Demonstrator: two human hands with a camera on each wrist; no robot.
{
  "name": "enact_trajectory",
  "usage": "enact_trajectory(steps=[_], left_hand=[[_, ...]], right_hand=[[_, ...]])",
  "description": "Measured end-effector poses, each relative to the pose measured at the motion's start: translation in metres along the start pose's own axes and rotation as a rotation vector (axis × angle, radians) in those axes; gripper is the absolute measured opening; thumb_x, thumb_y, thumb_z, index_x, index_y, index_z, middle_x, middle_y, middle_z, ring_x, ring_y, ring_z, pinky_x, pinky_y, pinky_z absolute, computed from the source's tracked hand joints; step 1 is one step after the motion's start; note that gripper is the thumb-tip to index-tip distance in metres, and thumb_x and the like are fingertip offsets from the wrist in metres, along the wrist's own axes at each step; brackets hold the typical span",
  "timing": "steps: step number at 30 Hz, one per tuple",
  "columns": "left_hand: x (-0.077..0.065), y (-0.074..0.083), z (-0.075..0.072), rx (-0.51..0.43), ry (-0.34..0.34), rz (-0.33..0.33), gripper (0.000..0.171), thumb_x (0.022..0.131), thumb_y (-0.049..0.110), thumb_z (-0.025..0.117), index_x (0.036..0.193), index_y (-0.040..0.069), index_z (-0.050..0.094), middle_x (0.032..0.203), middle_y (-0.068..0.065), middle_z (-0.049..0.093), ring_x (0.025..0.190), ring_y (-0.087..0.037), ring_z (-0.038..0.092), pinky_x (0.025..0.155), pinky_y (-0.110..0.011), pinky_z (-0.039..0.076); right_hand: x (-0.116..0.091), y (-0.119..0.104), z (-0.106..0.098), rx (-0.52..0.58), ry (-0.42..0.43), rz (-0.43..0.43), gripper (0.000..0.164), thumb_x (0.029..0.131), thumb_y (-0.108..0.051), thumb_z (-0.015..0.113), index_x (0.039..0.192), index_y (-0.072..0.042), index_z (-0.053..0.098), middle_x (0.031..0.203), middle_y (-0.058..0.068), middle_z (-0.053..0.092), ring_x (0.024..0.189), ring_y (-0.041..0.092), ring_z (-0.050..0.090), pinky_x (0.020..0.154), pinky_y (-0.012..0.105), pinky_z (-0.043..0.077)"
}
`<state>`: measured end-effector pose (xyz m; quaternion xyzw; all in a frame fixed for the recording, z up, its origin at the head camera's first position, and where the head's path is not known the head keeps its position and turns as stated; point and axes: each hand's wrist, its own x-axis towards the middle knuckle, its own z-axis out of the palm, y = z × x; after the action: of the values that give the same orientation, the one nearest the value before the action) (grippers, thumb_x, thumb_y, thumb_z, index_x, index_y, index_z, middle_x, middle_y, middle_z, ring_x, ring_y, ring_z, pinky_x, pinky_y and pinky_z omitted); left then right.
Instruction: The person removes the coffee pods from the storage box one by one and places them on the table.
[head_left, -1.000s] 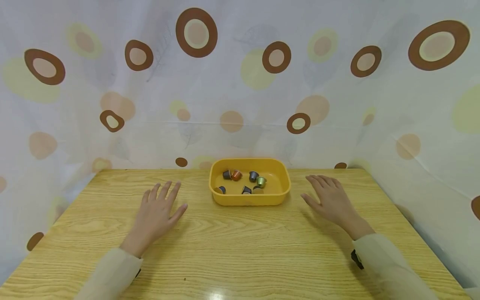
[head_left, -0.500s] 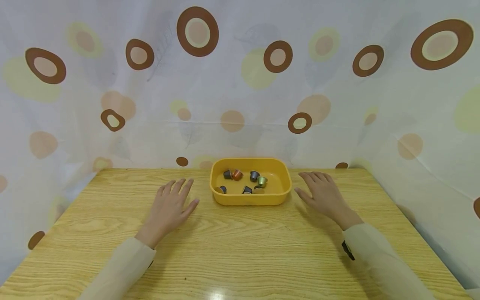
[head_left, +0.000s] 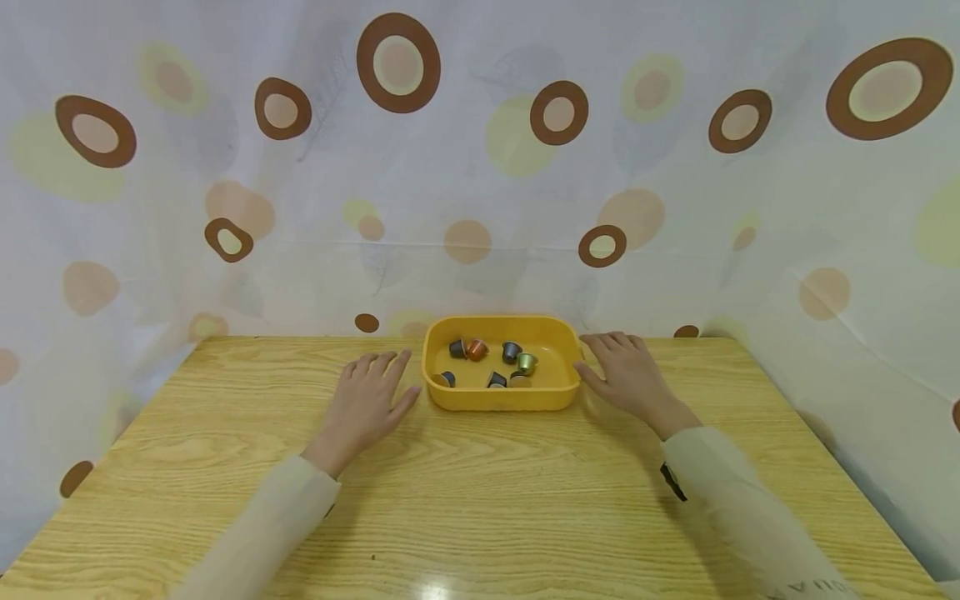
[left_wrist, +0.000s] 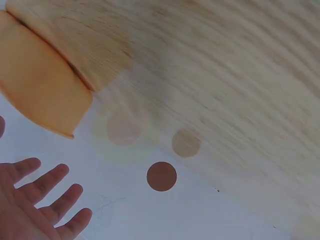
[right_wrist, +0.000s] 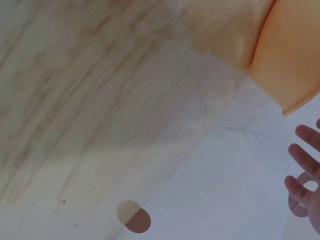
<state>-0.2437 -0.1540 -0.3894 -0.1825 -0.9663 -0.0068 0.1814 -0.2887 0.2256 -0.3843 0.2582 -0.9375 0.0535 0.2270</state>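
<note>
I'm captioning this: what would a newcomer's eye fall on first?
Probably the yellow tray near the far edge of the table, with small capsules inside. Next, the left hand and right hand on either side of it. Behind, bold brown rings dot the pale backdrop.

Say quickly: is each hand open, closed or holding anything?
Left hand: open, holding nothing, beside the yellow tray.
Right hand: open, holding nothing, by the yellow tray's right end; contact unclear.
</note>
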Motion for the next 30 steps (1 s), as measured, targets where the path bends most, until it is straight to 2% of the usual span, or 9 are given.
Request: enact_trajectory(steps=[6,18,30], left_hand=[[0.009,0.006,0.002,0.002,0.023,0.017,0.055,0.094,0.045,0.04,0.137,0.012,0.041,0.126,-0.012,0.053,0.115,-0.034,0.049,0.096,-0.051,0.038],[0.027,0.014,0.009,-0.024,-0.021,-0.011,0.054,0.094,0.046,0.038,0.137,0.013,0.042,0.124,-0.012,0.056,0.113,-0.034,0.051,0.093,-0.049,0.041],[0.038,0.018,0.02,-0.079,-0.052,-0.04,0.05,0.096,0.042,0.033,0.135,0.012,0.044,0.123,-0.012,0.057,0.112,-0.033,0.051,0.093,-0.048,0.041]], right_hand=[[0.007,-0.004,0.003,0.001,-0.021,0.007,0.047,0.089,-0.036,0.053,0.125,-0.004,0.052,0.12,0.014,0.059,0.108,0.034,0.051,0.093,0.053,0.037],[0.015,-0.001,0.014,0.007,-0.131,0.083,0.048,0.092,-0.038,0.046,0.128,-0.006,0.049,0.123,0.014,0.056,0.111,0.034,0.049,0.092,0.053,0.036],[0.02,0.001,0.021,0.024,-0.14,0.08,0.043,0.094,-0.034,0.044,0.125,-0.005,0.052,0.123,0.014,0.055,0.111,0.034,0.048,0.09,0.053,0.037]])
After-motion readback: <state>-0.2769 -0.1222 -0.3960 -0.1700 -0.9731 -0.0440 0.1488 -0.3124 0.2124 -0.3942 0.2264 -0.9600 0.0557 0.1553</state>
